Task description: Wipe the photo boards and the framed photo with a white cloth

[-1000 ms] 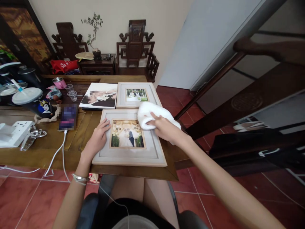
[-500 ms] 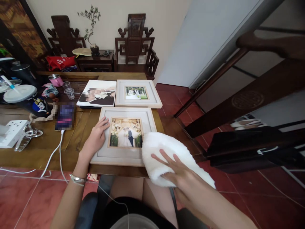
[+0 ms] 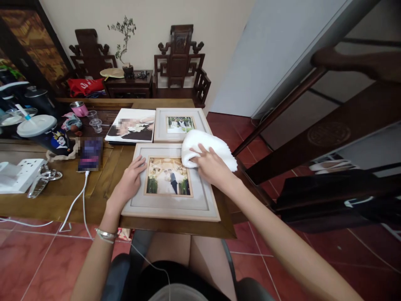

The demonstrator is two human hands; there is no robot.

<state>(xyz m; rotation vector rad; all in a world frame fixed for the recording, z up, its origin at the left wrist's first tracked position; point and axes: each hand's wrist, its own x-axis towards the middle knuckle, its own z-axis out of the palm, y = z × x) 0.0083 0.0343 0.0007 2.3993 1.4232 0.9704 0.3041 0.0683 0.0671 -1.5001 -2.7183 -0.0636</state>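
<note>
A light wooden picture frame (image 3: pixel 169 207) with a wedding photo in its middle lies flat near the table's front edge. My left hand (image 3: pixel 130 179) rests on its left side, fingers stretched out over the border. In my right hand (image 3: pixel 210 164) is a white fluffy cloth (image 3: pixel 213 142), lying over the frame's upper right corner. My fingers press on the cloth and partly curl into its fold. The cloth hides that corner and overlaps the lower right of a second picture frame (image 3: pixel 161 125) behind.
Left of the second frame lies a photo album (image 3: pixel 142 133). Further left are a phone (image 3: pixel 90 154) on a white cable, a lidded cup (image 3: pixel 58 140), a power strip (image 3: pixel 29 171) and a pink mug (image 3: pixel 79 109). A dark wooden chair (image 3: pixel 294 121) stands close on the right.
My right hand and the cloth have moved up, away from me, from the frame's lower right side to its upper right corner. My left hand stays on the frame's left side.
</note>
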